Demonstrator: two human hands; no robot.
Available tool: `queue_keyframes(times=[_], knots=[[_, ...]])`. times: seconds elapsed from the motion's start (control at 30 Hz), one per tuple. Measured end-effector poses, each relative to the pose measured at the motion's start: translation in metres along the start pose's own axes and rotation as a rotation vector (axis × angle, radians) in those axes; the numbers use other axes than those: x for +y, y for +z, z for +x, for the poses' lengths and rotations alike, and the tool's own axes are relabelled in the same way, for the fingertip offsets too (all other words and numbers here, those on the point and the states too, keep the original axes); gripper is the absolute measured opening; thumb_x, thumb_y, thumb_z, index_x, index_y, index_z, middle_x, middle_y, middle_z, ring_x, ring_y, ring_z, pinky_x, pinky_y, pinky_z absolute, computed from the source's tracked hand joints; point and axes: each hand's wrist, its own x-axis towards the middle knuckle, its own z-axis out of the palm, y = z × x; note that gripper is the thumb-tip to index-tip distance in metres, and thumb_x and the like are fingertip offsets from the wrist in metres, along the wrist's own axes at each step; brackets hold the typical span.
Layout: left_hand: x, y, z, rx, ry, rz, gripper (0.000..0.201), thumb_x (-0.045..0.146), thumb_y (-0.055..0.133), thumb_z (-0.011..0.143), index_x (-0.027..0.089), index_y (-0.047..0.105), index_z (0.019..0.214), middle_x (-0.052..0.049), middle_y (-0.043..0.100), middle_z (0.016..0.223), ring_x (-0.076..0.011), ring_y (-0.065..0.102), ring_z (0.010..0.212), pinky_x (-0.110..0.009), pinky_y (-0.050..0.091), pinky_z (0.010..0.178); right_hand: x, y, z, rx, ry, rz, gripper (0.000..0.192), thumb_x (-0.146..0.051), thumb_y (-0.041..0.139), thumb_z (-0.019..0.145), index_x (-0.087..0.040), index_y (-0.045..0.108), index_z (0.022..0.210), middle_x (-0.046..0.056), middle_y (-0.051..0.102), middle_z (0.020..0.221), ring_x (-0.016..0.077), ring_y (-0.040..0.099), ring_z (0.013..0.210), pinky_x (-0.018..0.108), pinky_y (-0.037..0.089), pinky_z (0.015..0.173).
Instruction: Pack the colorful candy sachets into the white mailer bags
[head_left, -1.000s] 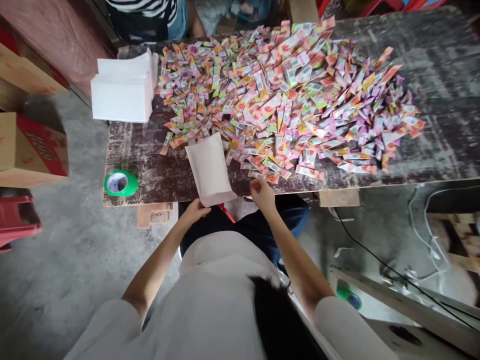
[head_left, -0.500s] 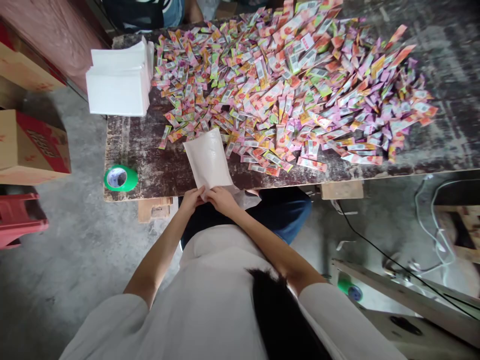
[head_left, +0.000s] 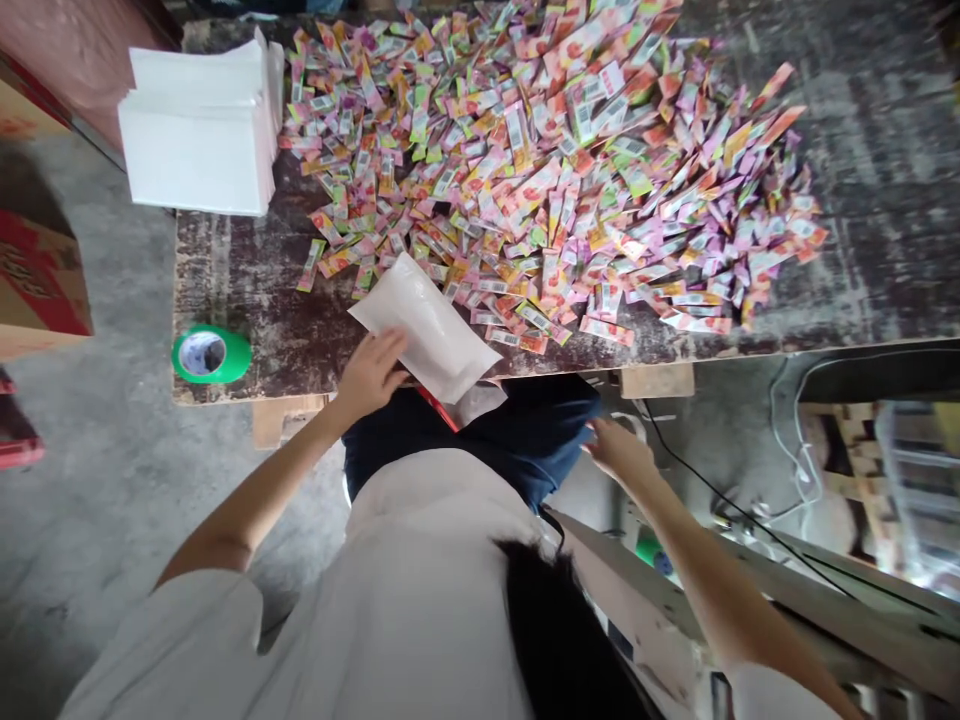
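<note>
A white plastic pouch lies slanted over the table's front edge, its near end above the lap. My left hand rests at the pouch's left side, fingers stretched out over its edge and thumb apart. Under the pouch's near end show a translucent plastic piece and a narrow red-edged thing that I cannot make out. My right hand is away to the right beside the knee, below table height, its fingers loosely apart and nothing visible in them. Many small printed sachets are heaped beyond the pouch.
A stack of white pouches stands at the table's back left corner. A roll of green tape lies at the front left corner. Cartons are on the floor at left; cables and a metal frame at right.
My right hand has let go of the pouch and swung right, past the knee. My left hand has shifted to the pouch's left edge, and the pouch has turned and lies flatter. The view shifted slightly.
</note>
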Motion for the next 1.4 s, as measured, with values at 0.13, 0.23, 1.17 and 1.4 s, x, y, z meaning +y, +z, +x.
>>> queue_keyframes(times=[0.13,0.23,1.17,1.4], knots=[[0.006,0.043,0.023,-0.294,0.283,0.097,0.091,0.051,0.067,0.084,0.007,0.032,0.155,-0.022,0.03,0.161,-0.0338,0.025,0.152,-0.052,0.016,0.125,-0.08,-0.023,0.044,0.289,-0.463,0.053,0.051,-0.016,0.053,0.09,-0.016,0.052,0.141,0.019,0.057,0.139,0.0326,0.055,0.128,0.047,0.048,0.104],[-0.001,0.072,0.024,-0.346,0.304,0.164,0.075,0.031,0.065,0.086,0.007,0.038,0.152,-0.021,0.033,0.159,-0.0327,0.029,0.15,-0.051,0.02,0.123,-0.118,-0.048,0.083,0.418,-0.775,-0.001,0.06,-0.014,0.05,0.092,-0.016,0.04,0.151,0.017,0.044,0.154,0.0321,0.04,0.143,0.052,0.038,0.114],[-0.043,0.049,-0.041,-0.041,-0.059,-0.308,0.041,0.036,0.037,0.1,0.019,0.071,0.116,-0.01,0.074,0.116,-0.022,0.066,0.115,-0.047,0.041,0.112,-0.181,-0.01,0.117,0.198,-1.063,0.501,0.016,-0.026,0.049,0.096,-0.019,0.062,0.091,0.006,0.069,0.087,0.0176,0.063,0.08,0.032,0.051,0.079],[-0.023,0.052,-0.01,0.223,-0.792,-0.302,0.041,0.049,0.052,0.09,0.015,0.064,0.071,0.0,0.056,0.061,-0.0163,0.06,0.069,-0.027,0.045,0.067,-0.211,-0.011,0.114,0.121,-0.242,0.959,0.038,-0.047,0.07,0.075,-0.023,0.041,0.068,-0.005,0.044,0.063,0.013,0.042,0.064,0.027,0.041,0.064]])
